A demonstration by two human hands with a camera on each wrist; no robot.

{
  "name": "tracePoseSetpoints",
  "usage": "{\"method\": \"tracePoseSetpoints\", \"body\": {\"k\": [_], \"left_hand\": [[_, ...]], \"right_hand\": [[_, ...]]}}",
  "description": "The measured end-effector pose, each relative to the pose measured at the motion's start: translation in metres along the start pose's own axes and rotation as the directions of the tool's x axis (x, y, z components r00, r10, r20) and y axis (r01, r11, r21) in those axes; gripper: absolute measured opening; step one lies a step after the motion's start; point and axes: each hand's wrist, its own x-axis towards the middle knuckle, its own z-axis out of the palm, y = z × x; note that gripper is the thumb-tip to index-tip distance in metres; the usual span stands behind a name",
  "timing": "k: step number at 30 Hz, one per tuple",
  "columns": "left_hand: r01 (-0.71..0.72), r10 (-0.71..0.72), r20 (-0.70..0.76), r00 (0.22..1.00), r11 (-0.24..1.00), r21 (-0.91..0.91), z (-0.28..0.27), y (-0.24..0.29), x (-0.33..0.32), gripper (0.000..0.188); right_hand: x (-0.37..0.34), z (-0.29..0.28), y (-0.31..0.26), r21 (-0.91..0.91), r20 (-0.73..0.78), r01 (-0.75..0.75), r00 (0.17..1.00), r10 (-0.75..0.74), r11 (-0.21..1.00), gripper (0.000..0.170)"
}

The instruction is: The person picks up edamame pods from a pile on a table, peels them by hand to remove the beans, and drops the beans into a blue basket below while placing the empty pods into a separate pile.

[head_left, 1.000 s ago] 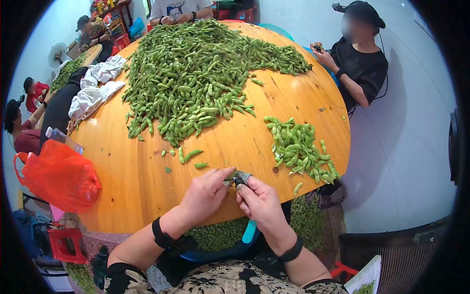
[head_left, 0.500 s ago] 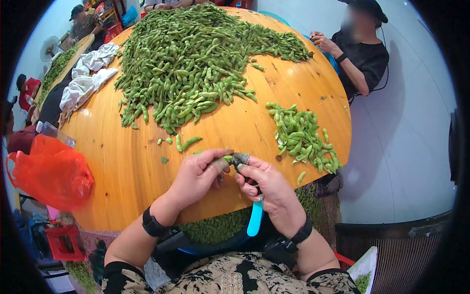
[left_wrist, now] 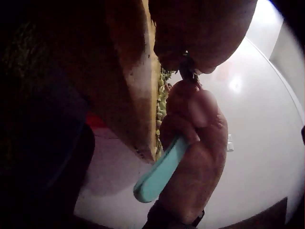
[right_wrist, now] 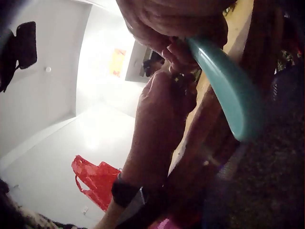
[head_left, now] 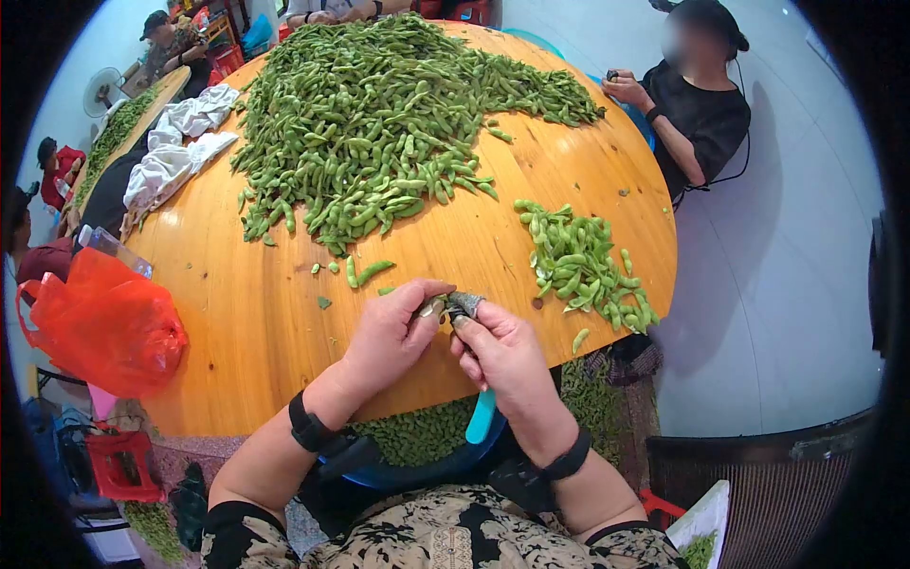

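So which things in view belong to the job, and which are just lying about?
Likely in use: turquoise-handled tool in the right hand, left hand, large pod pile, smaller pod pile, table.

Likely lying about: red bag, white cloths, clear bottle.

I sit at a round, wood-topped bench (head_left: 246,341) with a glossy patch of light on it. Past its right edge spreads a pale floor (head_left: 739,351) crossed by thin lines, and a dark ribbed panel (head_left: 758,484) stands beyond its near right side. Off its near left edge sits a red stool (head_left: 125,467). Farther left are a second table (head_left: 156,104) and a round fan (head_left: 102,92). A white wall (right_wrist: 107,124) glows brightly.
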Motion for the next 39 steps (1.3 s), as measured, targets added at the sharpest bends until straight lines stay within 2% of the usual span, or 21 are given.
{"method": "tracePoseSetpoints", "body": {"k": [1,3,9,10,13,15,18,20,22,23,24,26,27,28,30,31,33,36,37,39], "left_hand": [[0.0,0.0,0.0,1.0,1.0,0.001,0.001,0.001,0.0,0.028],[0.169,-0.173,0.0,0.985,0.964,-0.207,0.002,0.003,0.0,0.021],[0.331,-0.312,0.114,0.943,0.857,-0.395,0.004,-0.004,-0.003,0.022],[0.331,-0.314,0.11,0.943,0.856,-0.396,0.006,-0.004,-0.003,0.022],[0.288,-0.295,0.056,0.954,0.843,-0.454,0.006,-0.003,-0.003,0.024],[0.453,-0.392,0.233,0.89,0.695,-0.559,0.0,0.005,-0.002,0.028],[0.507,-0.414,0.293,0.862,0.72,-0.473,0.0,0.024,-0.008,0.031],[0.475,-0.416,0.234,0.879,0.726,-0.497,0.005,0.027,-0.021,0.031],[0.357,-0.361,0.038,0.932,0.896,-0.264,0.006,0.035,-0.031,0.031],[0.331,-0.343,-0.037,0.939,0.925,-0.185,0.009,0.032,-0.04,0.027],[0.332,-0.345,-0.042,0.938,0.926,-0.178,0.009,0.033,-0.047,0.027],[0.15,-0.149,-0.022,0.989,0.984,0.093,0.005,0.037,-0.06,0.023],[0.044,-0.064,0.06,0.996,0.958,0.282,0.001,0.039,-0.065,0.022],[0.043,-0.063,0.061,0.996,0.957,0.286,-0.003,0.045,-0.065,0.022],[-0.092,0.11,0.004,0.994,0.818,0.568,-0.01,0.054,-0.061,0.023],[-0.092,0.111,0.002,0.994,0.816,0.571,-0.012,0.053,-0.055,0.023],[0.038,0.089,-0.15,0.985,0.729,0.683,-0.02,0.047,-0.035,0.024],[0.071,0.07,-0.187,0.98,0.754,0.653,-0.02,0.013,-0.011,0.023],[0.068,0.072,-0.184,0.98,0.754,0.653,-0.021,0.005,-0.007,0.023],[0.087,-0.037,-0.092,0.995,0.773,0.628,-0.023,-0.005,-0.002,0.024]], "right_hand": [[-0.001,0.002,0.004,0.003,-0.019,0.022,1.0,-0.022,1.0,0.012],[-0.002,0.007,0.008,-0.023,-0.033,0.055,0.998,-0.056,0.998,0.012],[-0.001,0.012,0.026,-0.141,-0.068,0.182,0.979,-0.193,0.973,0.01],[-0.001,0.013,0.027,-0.197,-0.068,0.226,0.968,-0.243,0.954,0.01],[-0.004,0.013,0.024,-0.196,-0.079,0.208,0.971,-0.227,0.958,0.012],[-0.008,0.011,0.024,-0.196,-0.063,0.222,0.969,-0.238,0.955,0.013],[-0.017,0.012,0.024,-0.197,-0.047,0.247,0.964,-0.26,0.949,0.016],[-0.024,0.013,0.021,-0.189,-0.037,0.262,0.961,-0.273,0.946,0.018],[-0.032,0.006,0.012,-0.059,-0.015,0.114,0.993,-0.115,0.992,0.023],[-0.033,0.002,0.009,-0.054,-0.009,0.115,0.993,-0.116,0.992,0.023],[-0.033,-0.003,0.007,-0.064,-0.086,0.154,0.984,-0.159,0.986,0.024],[-0.028,-0.018,-0.001,-0.095,-0.214,0.194,0.954,-0.21,0.977,0.025],[-0.024,-0.03,-0.008,-0.09,-0.25,0.181,0.948,-0.198,0.979,0.022],[-0.021,-0.043,-0.013,-0.087,-0.287,0.168,0.94,-0.186,0.982,0.02],[-0.011,-0.071,-0.01,-0.19,-0.315,0.218,0.91,-0.27,0.957,0.016],[-0.01,-0.08,-0.01,-0.223,-0.315,0.217,0.907,-0.281,0.95,0.013],[-0.011,-0.08,-0.009,-0.209,-0.303,0.21,0.914,-0.268,0.955,0.013],[-0.016,-0.066,-0.008,-0.23,-0.277,0.168,0.933,-0.23,0.959,0.016],[-0.017,-0.06,-0.005,-0.236,-0.204,0.143,0.96,-0.193,0.961,0.019],[-0.019,-0.046,-0.004,-0.257,-0.1,0.09,0.988,-0.119,0.962,0.025]]}}
